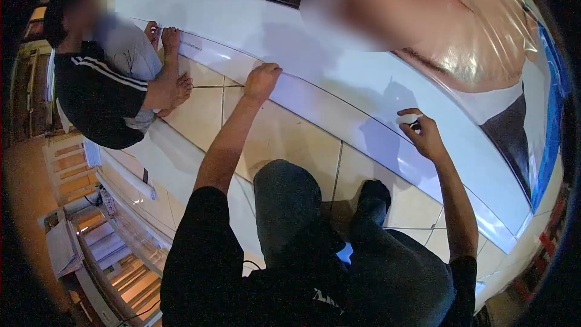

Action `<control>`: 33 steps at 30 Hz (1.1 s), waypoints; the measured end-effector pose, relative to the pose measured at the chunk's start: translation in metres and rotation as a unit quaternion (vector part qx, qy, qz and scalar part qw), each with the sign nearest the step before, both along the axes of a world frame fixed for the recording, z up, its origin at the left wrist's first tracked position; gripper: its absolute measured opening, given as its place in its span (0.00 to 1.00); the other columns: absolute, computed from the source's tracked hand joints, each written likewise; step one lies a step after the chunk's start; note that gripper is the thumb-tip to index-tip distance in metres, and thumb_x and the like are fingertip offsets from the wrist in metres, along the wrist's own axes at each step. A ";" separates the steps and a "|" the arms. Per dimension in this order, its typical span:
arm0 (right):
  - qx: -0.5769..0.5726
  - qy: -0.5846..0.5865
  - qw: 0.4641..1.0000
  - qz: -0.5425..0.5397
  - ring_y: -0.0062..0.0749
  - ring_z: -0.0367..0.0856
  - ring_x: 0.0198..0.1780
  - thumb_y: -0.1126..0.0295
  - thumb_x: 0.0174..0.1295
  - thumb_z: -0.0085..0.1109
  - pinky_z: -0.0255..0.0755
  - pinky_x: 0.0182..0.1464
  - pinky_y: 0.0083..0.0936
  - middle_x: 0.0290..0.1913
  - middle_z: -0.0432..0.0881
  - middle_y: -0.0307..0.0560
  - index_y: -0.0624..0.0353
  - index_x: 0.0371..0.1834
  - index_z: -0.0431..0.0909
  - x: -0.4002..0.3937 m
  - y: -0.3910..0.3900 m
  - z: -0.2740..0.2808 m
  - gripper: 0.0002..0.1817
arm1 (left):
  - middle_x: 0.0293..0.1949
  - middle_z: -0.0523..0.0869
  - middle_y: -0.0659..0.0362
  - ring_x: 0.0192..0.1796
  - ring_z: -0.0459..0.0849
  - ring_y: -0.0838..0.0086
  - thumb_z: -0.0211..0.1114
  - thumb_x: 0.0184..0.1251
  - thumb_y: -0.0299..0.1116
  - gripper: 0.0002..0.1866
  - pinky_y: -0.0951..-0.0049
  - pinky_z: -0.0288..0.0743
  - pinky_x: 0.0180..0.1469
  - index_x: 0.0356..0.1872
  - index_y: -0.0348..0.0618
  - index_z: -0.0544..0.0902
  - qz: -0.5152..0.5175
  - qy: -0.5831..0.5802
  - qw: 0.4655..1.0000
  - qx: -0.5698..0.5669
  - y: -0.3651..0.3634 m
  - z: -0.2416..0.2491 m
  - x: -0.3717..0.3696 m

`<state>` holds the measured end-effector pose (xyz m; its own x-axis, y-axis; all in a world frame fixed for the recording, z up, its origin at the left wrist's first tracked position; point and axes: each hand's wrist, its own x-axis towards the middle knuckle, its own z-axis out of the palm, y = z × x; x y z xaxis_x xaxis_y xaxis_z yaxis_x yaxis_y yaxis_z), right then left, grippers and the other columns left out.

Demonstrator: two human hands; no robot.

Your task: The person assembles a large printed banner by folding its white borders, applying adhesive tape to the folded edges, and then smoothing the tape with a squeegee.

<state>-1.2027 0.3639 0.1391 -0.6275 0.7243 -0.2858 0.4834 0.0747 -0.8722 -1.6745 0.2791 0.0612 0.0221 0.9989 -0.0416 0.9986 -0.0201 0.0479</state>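
A long white glossy sheet [339, 106] with a dark line along it lies across the tiled floor. My left hand [262, 82] is closed, fingers pressed together on the sheet's near strip; whether it pinches the edge is hard to tell. Above the sheet at the right, my right hand [420, 133] holds a small white piece [409, 119] between thumb and fingers. The large printed picture [448, 24] on the sheet shows skin tones and black shapes.
At the left a co-worker [100, 85] in a black striped top crouches with both hands on the sheet's edge. Blue material [552, 115] borders the right side. A white roll [128, 172] and wooden slatted pieces [68, 165] lie at lower left.
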 end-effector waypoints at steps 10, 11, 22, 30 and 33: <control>-0.009 -0.015 0.997 0.077 0.32 0.83 0.35 0.67 0.66 0.62 0.78 0.42 0.31 0.38 0.85 0.49 0.59 0.49 0.78 -0.074 0.028 -0.011 0.12 | 0.53 0.85 0.57 0.57 0.82 0.65 0.58 0.64 0.28 0.14 0.63 0.78 0.59 0.50 0.45 0.84 -0.027 0.026 0.994 0.104 -0.009 -0.003 0.016; -0.009 -0.020 0.997 0.079 0.34 0.83 0.36 0.66 0.66 0.62 0.78 0.42 0.33 0.37 0.85 0.50 0.59 0.49 0.77 -0.081 0.028 -0.013 0.12 | 0.53 0.84 0.57 0.57 0.82 0.65 0.58 0.64 0.28 0.14 0.64 0.78 0.59 0.50 0.45 0.83 -0.005 0.004 0.998 0.058 -0.010 0.001 0.018; 0.043 -0.026 0.995 0.081 0.55 0.85 0.41 0.62 0.63 0.62 0.77 0.45 0.43 0.37 0.83 0.65 0.64 0.49 0.74 -0.170 0.014 -0.044 0.18 | 0.59 0.82 0.53 0.61 0.80 0.62 0.59 0.70 0.34 0.16 0.59 0.74 0.64 0.54 0.40 0.82 0.023 -0.098 0.992 0.078 -0.037 -0.031 0.024; 0.112 -0.007 0.990 0.086 0.62 0.83 0.46 0.62 0.64 0.59 0.76 0.48 0.50 0.41 0.83 0.68 0.65 0.53 0.73 -0.234 0.004 -0.065 0.20 | 0.66 0.74 0.41 0.74 0.63 0.48 0.66 0.61 0.55 0.31 0.42 0.48 0.75 0.52 0.35 0.81 0.279 -0.141 0.946 0.083 -0.021 -0.014 0.088; 0.133 -0.007 0.986 0.099 0.62 0.82 0.47 0.62 0.64 0.59 0.75 0.49 0.51 0.43 0.83 0.67 0.64 0.53 0.73 -0.242 0.008 -0.077 0.20 | 0.71 0.66 0.41 0.75 0.57 0.43 0.69 0.56 0.59 0.37 0.38 0.41 0.75 0.57 0.36 0.77 0.298 -0.132 0.940 0.104 -0.024 -0.028 0.094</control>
